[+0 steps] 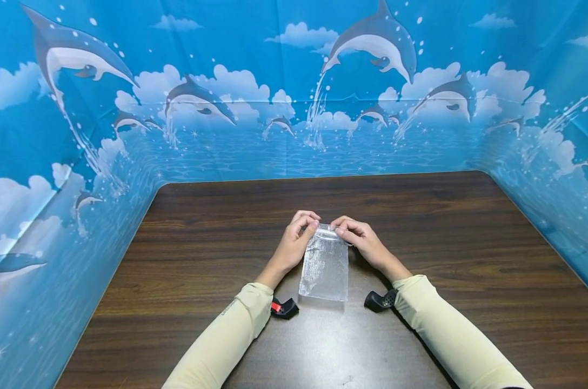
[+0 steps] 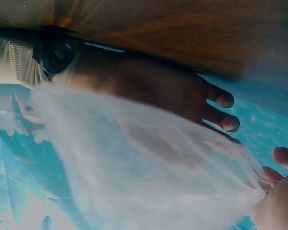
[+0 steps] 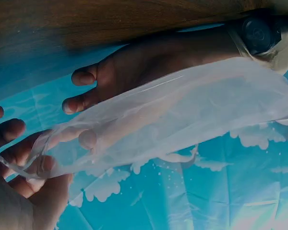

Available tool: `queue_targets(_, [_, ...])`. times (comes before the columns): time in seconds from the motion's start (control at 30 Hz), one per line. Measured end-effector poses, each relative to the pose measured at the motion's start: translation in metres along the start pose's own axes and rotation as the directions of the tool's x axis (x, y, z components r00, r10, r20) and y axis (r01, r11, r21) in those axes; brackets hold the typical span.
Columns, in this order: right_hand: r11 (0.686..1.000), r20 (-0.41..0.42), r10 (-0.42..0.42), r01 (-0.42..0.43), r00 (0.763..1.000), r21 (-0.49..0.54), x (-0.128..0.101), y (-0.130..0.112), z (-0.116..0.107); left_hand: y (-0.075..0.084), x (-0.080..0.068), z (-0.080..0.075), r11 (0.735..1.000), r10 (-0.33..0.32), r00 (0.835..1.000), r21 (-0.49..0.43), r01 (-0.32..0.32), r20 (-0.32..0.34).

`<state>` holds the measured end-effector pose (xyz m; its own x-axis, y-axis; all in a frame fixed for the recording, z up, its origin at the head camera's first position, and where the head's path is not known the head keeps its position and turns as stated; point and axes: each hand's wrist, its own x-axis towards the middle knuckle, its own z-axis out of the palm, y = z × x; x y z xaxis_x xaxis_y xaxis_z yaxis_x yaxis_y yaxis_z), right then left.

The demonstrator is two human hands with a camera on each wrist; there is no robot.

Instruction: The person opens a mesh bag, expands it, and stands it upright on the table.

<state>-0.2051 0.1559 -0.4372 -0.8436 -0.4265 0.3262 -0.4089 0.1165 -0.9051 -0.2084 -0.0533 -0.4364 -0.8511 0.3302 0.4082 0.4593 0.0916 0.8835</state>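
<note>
Dolphin backdrop [image 1: 104, 108] surrounds the dark wooden table [image 1: 469, 259]; your left hand [image 1: 294, 243] and right hand [image 1: 364, 240] each pinch the top edge of the clear plastic bag [image 1: 325, 267].

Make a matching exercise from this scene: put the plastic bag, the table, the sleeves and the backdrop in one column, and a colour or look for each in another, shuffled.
Things:
1. plastic bag
2. table
3. sleeves
4. backdrop

Looks:
A. blue with dolphins and clouds
B. clear, see-through
C. dark brown wood grain
D. pale yellow

Pairs: 1-B, 2-C, 3-D, 4-A
</note>
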Motion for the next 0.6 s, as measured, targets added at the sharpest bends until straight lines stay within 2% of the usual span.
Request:
queue_targets(0.13, [1.0, -0.003, -0.012, 0.012, 1.0, -0.005, 0.0, 0.004, -0.001, 0.0, 0.0, -0.001, 1.0, -0.003, 1.0, 0.002, 0.003, 0.006])
queue_targets(0.3, [0.999, -0.018, -0.014, 0.013, 1.0, -0.031, 0.001, 0.003, -0.001, 0.001, -0.001, -0.001, 1.0, 0.01, 1.0, 0.019, -0.01, -0.019])
queue_targets(0.4, [1.0, -0.02, -0.027, 0.027, 0.999, -0.013, 0.001, -0.001, -0.001, 0.002, -0.001, -0.002, 1.0, 0.008, 1.0, 0.019, -0.008, -0.015])
queue_targets(0.5, [0.996, -0.031, -0.052, 0.054, 0.998, 0.066, 0.0, 0.006, -0.001, 0.002, -0.001, -0.004, 1.0, -0.029, 0.999, -0.01, 0.03, 0.041])
queue_targets(0.6, [0.982, -0.041, -0.084, 0.09, 0.996, 0.163, 0.0, 0.019, -0.001, 0.002, -0.001, -0.006, 0.997, -0.073, 0.991, -0.019, 0.076, 0.113])
